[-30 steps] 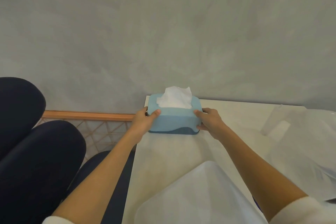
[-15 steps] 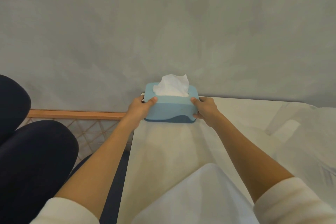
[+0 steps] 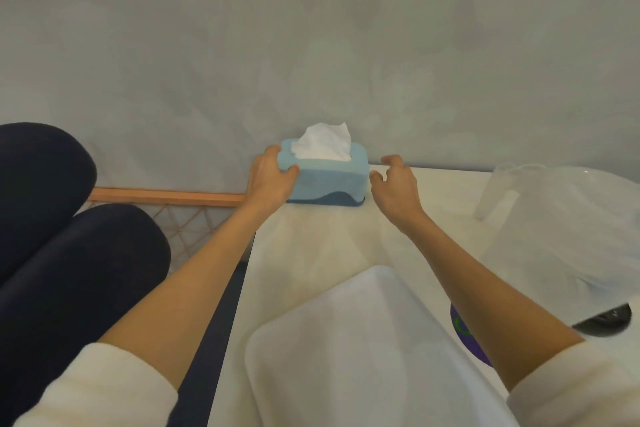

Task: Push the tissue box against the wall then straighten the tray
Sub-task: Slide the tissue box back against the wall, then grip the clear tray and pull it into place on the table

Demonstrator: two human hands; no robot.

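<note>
wall (image 3: 311,45) grey, behind | surface (image 3: 311,246) pale | tray (image 3: 363,350) near edge, lying askew | tissue box (image 3: 329,180) far end, seems flush to wall | left hand (image 3: 270,180) curled round box's left end | right hand (image 3: 398,187) spread, just beside box | step: push looks done | next: both hands to tray, square it

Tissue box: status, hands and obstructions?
Left hand gripping tissue box; right hand open, just off it. Box at wall. Tray askew, untouched. Nothing blocking.

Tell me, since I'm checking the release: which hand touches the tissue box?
The left hand grips the tissue box; the right hand hovers beside it, fingers open.
</note>
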